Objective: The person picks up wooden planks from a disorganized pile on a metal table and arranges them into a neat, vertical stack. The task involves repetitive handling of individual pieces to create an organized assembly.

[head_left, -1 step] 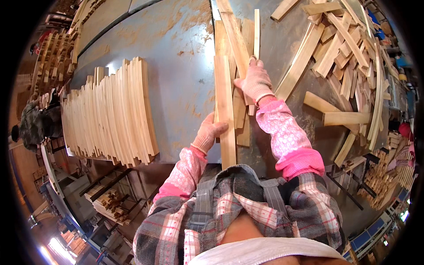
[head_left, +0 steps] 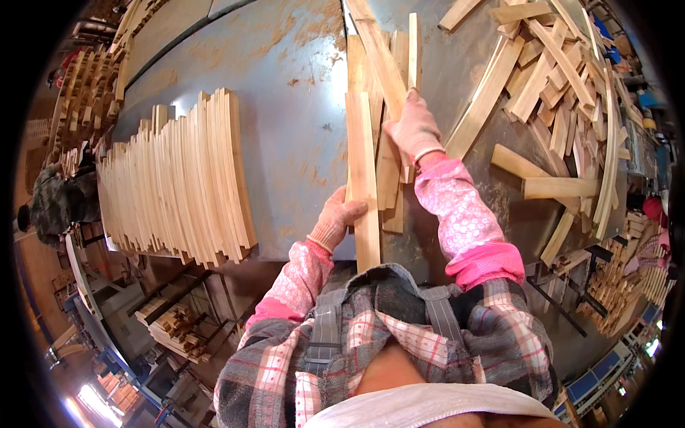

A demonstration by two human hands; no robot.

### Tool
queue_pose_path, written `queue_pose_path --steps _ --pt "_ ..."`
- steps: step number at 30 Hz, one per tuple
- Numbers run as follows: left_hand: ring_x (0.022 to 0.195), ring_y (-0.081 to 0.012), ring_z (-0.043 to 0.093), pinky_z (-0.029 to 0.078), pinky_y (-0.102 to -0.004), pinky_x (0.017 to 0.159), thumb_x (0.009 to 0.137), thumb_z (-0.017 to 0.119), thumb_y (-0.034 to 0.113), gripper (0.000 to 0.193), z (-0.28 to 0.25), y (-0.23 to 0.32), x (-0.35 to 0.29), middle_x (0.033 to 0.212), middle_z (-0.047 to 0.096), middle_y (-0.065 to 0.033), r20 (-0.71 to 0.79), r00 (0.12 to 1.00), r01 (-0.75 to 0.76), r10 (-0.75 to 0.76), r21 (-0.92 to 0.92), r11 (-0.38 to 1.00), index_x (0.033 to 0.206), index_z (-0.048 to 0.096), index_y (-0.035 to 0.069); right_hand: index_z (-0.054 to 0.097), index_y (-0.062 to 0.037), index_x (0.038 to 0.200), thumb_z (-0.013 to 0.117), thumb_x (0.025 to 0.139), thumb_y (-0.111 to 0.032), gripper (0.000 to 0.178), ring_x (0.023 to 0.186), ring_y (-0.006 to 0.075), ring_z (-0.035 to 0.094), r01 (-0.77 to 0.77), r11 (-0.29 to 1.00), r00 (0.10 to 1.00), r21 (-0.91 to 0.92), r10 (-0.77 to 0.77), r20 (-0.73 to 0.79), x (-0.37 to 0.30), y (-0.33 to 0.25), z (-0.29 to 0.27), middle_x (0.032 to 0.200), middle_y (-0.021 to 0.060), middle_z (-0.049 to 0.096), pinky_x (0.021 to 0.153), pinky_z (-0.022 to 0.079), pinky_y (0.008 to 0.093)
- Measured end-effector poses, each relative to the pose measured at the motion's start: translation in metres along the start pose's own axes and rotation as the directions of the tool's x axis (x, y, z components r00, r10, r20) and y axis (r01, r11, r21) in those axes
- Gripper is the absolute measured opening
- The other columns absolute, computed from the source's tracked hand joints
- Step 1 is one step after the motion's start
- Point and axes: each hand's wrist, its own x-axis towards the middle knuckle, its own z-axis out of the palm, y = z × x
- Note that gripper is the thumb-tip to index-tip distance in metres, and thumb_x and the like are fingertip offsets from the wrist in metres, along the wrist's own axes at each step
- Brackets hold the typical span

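1. While the gloved left hand (head_left: 337,220) grips the long wooden slat (head_left: 362,178) at its near end, steadying it on the metal table (head_left: 285,107),
2. the right hand (head_left: 414,132) presses flat, fingers spread, on the loose slat bundle (head_left: 389,107) beside it.
3. Sorted slats (head_left: 178,185) stand stacked on edge at left.

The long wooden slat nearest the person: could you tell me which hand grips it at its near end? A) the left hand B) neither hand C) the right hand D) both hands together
A: the gloved left hand closes on the long slat near its lower end, while the right hand rests farther up on the other slats beside it.
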Motion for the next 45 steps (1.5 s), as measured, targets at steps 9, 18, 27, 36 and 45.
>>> queue_pose_path --steps 9,18,27,36,45 --pt "0.092 -0.0173 0.069 0.059 -0.0337 0.083 0.082 0.075 0.015 0.054 -0.022 0.026 -0.100 0.108 0.071 -0.0046 -0.209 0.967 -0.155 0.146 -0.025 0.988 0.132 0.060 0.003 0.040 0.0073 0.152 0.077 0.083 -0.018 0.082 0.137 0.0299 0.053 0.058 0.825 0.973 0.562 0.078 -0.215 -0.052 0.084 0.039 0.152 0.0261 0.049 0.113 0.043 0.0352" --pt "0.120 -0.0415 0.062 0.051 -0.0501 0.101 0.076 0.082 0.046 0.073 -0.111 0.030 -0.048 0.129 0.061 -0.0277 -0.577 0.684 0.468 0.446 0.816 0.339 0.127 0.055 0.001 0.031 0.0083 0.154 0.085 0.076 -0.043 0.108 0.145 0.0399 0.042 -0.133 0.947 0.977 0.293 0.175 -0.124 -0.026 0.073 0.076 0.154 0.0320 0.042 0.119 0.036 0.0411" --pt "0.121 -0.0409 0.062 0.052 -0.0451 0.100 0.085 0.071 0.052 0.074 -0.158 0.033 -0.057 0.130 0.065 -0.0236 -0.448 0.809 0.156 0.381 0.788 0.595 0.137 0.058 0.001 0.043 0.0050 0.140 0.075 0.081 -0.027 0.074 0.125 0.0437 0.061 -0.200 0.980 0.967 -0.021 0.194 -0.168 -0.030 0.058 0.060 0.135 0.0309 0.059 0.104 0.051 0.0485" --pt "0.095 -0.0163 0.068 0.053 -0.0328 0.084 0.091 0.072 0.032 0.044 -0.156 0.065 -0.028 0.105 0.073 -0.0079 -0.406 0.854 0.072 0.327 0.714 0.697 0.125 0.068 0.005 0.058 0.0040 0.117 0.075 0.080 -0.017 0.046 0.086 0.0294 0.070 -0.096 0.919 0.992 0.381 0.119 -0.039 -0.028 0.119 0.047 0.097 0.0168 0.070 0.077 0.057 0.0393" --pt "0.081 -0.0149 0.070 0.057 -0.0320 0.075 0.089 0.076 0.034 0.036 -0.183 0.015 -0.069 0.091 0.075 -0.0090 -0.435 0.870 0.113 0.234 0.636 0.763 0.104 0.070 0.002 0.057 0.0057 0.121 0.067 0.088 -0.006 0.036 0.087 0.0153 0.066 0.038 0.363 0.942 0.931 -0.323 0.087 -0.169 0.048 0.059 0.102 0.0076 0.067 0.077 0.058 0.0280"
